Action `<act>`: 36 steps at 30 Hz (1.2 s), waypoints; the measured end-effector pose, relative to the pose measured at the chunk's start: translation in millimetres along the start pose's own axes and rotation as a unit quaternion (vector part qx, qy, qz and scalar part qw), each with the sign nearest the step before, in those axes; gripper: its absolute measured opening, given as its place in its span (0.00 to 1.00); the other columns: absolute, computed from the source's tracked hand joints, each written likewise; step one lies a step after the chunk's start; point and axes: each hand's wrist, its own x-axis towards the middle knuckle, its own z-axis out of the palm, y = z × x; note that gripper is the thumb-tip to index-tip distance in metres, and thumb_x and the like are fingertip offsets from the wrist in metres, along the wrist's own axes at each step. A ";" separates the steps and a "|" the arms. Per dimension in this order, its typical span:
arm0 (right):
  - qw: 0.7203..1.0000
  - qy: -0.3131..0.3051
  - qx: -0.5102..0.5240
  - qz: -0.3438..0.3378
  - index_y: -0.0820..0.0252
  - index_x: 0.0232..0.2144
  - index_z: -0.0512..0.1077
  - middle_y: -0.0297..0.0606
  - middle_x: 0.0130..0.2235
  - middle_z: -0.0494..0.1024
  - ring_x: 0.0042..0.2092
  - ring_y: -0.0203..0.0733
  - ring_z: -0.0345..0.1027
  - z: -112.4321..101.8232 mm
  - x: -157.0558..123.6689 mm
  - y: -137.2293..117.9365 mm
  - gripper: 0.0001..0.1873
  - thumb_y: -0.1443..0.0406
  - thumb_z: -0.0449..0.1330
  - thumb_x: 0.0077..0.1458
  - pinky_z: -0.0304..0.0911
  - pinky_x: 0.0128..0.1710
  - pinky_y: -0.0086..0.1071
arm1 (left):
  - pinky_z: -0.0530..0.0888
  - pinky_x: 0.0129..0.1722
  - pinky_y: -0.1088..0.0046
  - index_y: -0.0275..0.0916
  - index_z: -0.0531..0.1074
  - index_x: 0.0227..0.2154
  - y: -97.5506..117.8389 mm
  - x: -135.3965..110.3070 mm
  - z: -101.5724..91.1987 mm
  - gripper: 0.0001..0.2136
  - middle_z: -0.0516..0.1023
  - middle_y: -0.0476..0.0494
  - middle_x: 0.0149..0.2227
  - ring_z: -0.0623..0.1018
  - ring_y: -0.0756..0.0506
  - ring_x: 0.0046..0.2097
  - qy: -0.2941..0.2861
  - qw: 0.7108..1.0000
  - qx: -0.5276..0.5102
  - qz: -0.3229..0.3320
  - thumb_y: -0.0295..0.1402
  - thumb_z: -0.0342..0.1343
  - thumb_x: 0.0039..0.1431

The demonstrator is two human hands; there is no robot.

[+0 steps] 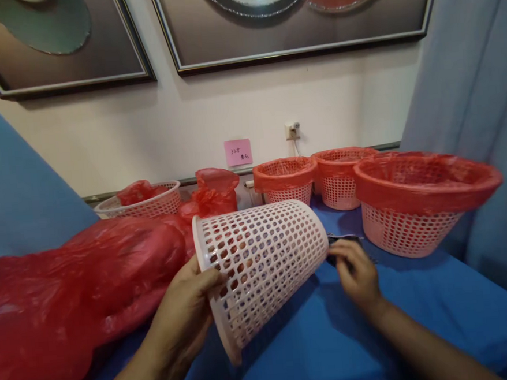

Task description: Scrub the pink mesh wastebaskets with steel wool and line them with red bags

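A pale pink perforated plastic wastebasket [267,258] is tipped on its side above the blue-covered table, its mouth toward the left and its base toward the right. My left hand [195,298] grips the rim, thumb on the outer wall and the other fingers hidden inside. At the base, my right hand [354,270] has its fingers curled against the bottom edge. Behind that hand lies a small dark object [346,240], mostly covered, its kind unclear. A large heap of red plastic bags [91,294] lies left of my left hand.
Along the back and right stand three similar baskets lined with red bags: one basket [285,179], another basket [340,184] and a nearer basket [412,225]. A white basket [150,206] holding red plastic is at the back left. A pink note [237,152] and a socket [291,131] are on the wall.
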 end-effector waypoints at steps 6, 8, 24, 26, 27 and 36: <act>0.902 -0.254 -0.247 0.247 0.60 0.59 0.72 0.52 0.65 0.65 0.64 0.61 0.62 8.2 0.5 84.5 0.26 0.57 0.57 0.61 0.61 0.61 0.52 | 0.80 0.39 0.65 0.38 0.78 0.46 -65.3 19.6 -10.2 0.25 0.86 0.43 0.36 0.84 0.42 0.35 -0.008 0.998 0.021 0.067 0.30 0.70 0.40; 0.868 -0.339 -0.261 0.252 0.54 0.64 0.67 0.50 0.68 0.61 0.64 0.62 0.62 11.2 -6.4 83.6 0.31 0.55 0.60 0.60 0.61 0.60 0.51 | 0.79 0.49 0.60 0.38 0.80 0.45 -98.0 30.9 -15.8 0.24 0.86 0.41 0.40 0.84 0.39 0.41 -0.022 0.995 0.031 0.095 0.33 0.71 0.41; 0.966 0.066 -0.033 0.248 0.60 0.61 0.61 0.53 0.57 0.69 0.60 0.57 0.66 -0.6 20.3 7.7 0.32 0.59 0.60 0.55 0.64 0.59 0.55 | 0.68 0.63 0.51 0.41 0.68 0.63 -106.7 52.5 -27.2 0.37 0.76 0.33 0.60 0.76 0.33 0.60 -0.144 0.949 0.224 0.166 0.34 0.70 0.47; 0.986 0.082 -0.022 0.146 0.61 0.60 0.58 0.56 0.62 0.64 0.64 0.57 0.62 8.9 45.9 -27.4 0.31 0.62 0.59 0.56 0.61 0.62 0.56 | 0.71 0.61 0.52 0.39 0.67 0.63 -84.6 52.4 -7.1 0.37 0.76 0.32 0.60 0.77 0.33 0.59 -0.141 0.967 0.145 0.155 0.37 0.70 0.49; 0.993 0.069 -0.019 0.097 0.60 0.60 0.57 0.56 0.65 0.61 0.65 0.56 0.60 15.3 55.0 -44.7 0.30 0.65 0.59 0.57 0.62 0.62 0.55 | 0.72 0.60 0.53 0.38 0.69 0.61 -77.0 53.1 2.2 0.36 0.78 0.32 0.58 0.78 0.33 0.58 -0.136 0.973 0.120 0.140 0.37 0.69 0.49; 0.977 -0.103 -0.039 -0.181 0.53 0.62 0.66 0.52 0.69 0.54 0.64 0.65 0.56 53.2 23.2 -87.7 0.31 0.63 0.61 0.56 0.64 0.56 0.65 | 0.78 0.47 0.60 0.38 0.81 0.34 -117.1 54.4 -8.1 0.09 0.83 0.44 0.30 0.82 0.38 0.39 -0.109 0.978 0.127 0.127 0.33 0.64 0.49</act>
